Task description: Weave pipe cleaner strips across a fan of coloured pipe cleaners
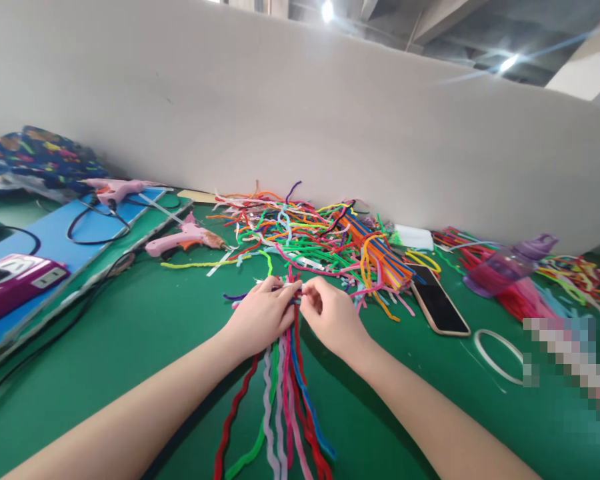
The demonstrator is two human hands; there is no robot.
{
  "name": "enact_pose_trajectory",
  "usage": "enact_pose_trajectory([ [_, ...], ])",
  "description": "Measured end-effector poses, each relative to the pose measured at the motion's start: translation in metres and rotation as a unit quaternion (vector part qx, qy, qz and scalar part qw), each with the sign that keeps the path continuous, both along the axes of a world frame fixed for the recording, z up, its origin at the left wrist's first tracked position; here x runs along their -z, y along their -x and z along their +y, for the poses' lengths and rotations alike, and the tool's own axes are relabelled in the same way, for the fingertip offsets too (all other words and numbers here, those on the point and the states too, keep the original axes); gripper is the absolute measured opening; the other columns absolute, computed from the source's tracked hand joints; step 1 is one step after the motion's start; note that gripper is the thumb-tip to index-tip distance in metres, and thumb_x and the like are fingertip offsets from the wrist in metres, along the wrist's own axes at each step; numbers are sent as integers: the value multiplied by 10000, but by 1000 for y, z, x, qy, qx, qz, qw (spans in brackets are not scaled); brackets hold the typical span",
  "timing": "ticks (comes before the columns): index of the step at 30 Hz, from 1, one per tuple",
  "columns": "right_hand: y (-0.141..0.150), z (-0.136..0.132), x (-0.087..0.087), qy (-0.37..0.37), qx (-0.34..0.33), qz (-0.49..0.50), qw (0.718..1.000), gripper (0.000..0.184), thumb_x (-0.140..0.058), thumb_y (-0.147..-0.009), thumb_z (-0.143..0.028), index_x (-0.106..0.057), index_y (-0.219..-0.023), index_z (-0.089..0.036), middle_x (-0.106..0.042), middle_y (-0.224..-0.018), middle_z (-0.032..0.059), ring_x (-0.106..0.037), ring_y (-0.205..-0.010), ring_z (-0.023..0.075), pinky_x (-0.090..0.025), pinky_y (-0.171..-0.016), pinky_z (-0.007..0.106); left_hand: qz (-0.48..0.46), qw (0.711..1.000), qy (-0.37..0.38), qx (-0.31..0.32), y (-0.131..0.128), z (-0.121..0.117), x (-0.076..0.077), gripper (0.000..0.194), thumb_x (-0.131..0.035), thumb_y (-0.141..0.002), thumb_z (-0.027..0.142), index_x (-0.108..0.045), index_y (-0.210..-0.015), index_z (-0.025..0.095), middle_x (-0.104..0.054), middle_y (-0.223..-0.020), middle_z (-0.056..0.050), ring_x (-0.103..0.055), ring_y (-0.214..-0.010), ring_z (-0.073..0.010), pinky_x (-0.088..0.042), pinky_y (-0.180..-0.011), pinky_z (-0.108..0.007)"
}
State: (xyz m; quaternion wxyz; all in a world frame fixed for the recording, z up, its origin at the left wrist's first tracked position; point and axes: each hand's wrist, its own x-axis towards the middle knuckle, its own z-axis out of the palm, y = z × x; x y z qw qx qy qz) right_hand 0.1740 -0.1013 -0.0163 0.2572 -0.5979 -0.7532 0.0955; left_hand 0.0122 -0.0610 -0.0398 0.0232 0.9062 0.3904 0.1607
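Note:
Several fuzzy pipe cleaners (280, 407) in red, lilac, green, pink and blue lie side by side on the green table, trailing toward me. Across their upper part rests my left hand (260, 313), its fingers bent over the strands and holding them down. My right hand (333, 317) is closed in a pinch beside the left fingertips, at a pale strand that crosses the others. The pinched end is mostly hidden by the fingers. Short purple and pink ends stick out left of my left hand.
A tangled heap of pipe cleaners (300, 233) lies ahead. Pink glue guns (185, 240) and a purple power strip (23, 287) are at left. At right are a phone (440, 300), a white ring (497, 357) and a purple bottle (510, 267). A pale partition (290, 113) stands behind.

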Motion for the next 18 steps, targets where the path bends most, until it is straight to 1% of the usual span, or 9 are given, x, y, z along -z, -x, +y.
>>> enact_pose_trajectory([
  [1, -1, 2, 3, -41, 1, 7, 999, 234, -444, -869, -200, -594, -1040, -149, -676, -920, 63, -619, -863, 169, -468, -767, 258, -5, 1000, -4, -10, 1, -1, 0, 491, -397, -920, 287, -406, -1391, 146, -654, -1166, -106, -550, -1092, -231, -469, -940, -354],
  [3, -2, 6, 11, -95, -24, -12, 995, 310, -445, -861, -166, -559, -1144, -110, -643, -1097, 119, -567, -1063, 211, -445, -930, 326, -22, 999, -20, -35, 4, -3, -1, 519, -374, -925, 279, -345, -1419, 120, -603, -1272, -123, -566, -1127, -225, -482, -934, -343],
  [5, -1, 8, 18, -104, -60, -40, 992, 372, -436, -872, -159, -525, -1225, -83, -600, -1223, 143, -507, -1186, 223, -388, -1038, 367, -34, 997, -40, -54, 7, -4, -1, 487, -357, -933, 273, -378, -1394, 118, -580, -1313, -124, -583, -1136, -221, -487, -936, -337],
  [8, 0, 7, 25, -75, -97, -70, 990, 444, -417, -899, -182, -447, -1329, -80, -530, -1352, 140, -436, -1295, 205, -292, -1133, 405, -14, 997, -50, -62, 9, -4, -1, 443, -365, -930, 250, -450, -1337, 100, -652, -1202, -134, -629, -1073, -232, -500, -919, -352],
  [11, 1, 6, 26, -41, -113, -96, 988, 472, -390, -922, -201, -392, -1381, -91, -514, -1378, 133, -415, -1325, 189, -210, -1171, 448, 29, 997, -37, -61, 6, -3, -3, 408, -384, -911, 201, -498, -1283, 77, -690, -1104, -154, -651, -1028, -253, -514, -894, -379],
  [14, 1, 7, 23, -32, -114, -122, 985, 455, -382, -934, -206, -407, -1375, -99, -545, -1346, 132, -450, -1296, 176, -158, -1184, 453, 46, 997, -39, -51, 4, -1, -4, 335, -381, -904, 163, -580, -1161, 80, -713, -1023, -154, -673, -978, -240, -467, -977, -400],
  [16, 0, 8, 21, -38, -109, -138, 984, 436, -386, -936, -210, -432, -1355, -99, -571, -1312, 138, -479, -1268, 171, -154, -1185, 445, 49, 996, -47, -50, 4, 1, -4, 325, -383, -898, 155, -593, -1134, 77, -726, -972, -151, -688, -934, -228, -435, -1018, -406],
  [18, 0, 8, 21, -45, -103, -150, 982, 422, -386, -936, -209, -449, -1337, -96, -592, -1281, 143, -498, -1249, 170, -172, -1180, 437, 54, 996, -55, -55, 5, 3, -4, 331, -385, -889, 152, -598, -1131, 76, -732, -944, -151, -696, -911, -229, -430, -1021, -410],
])
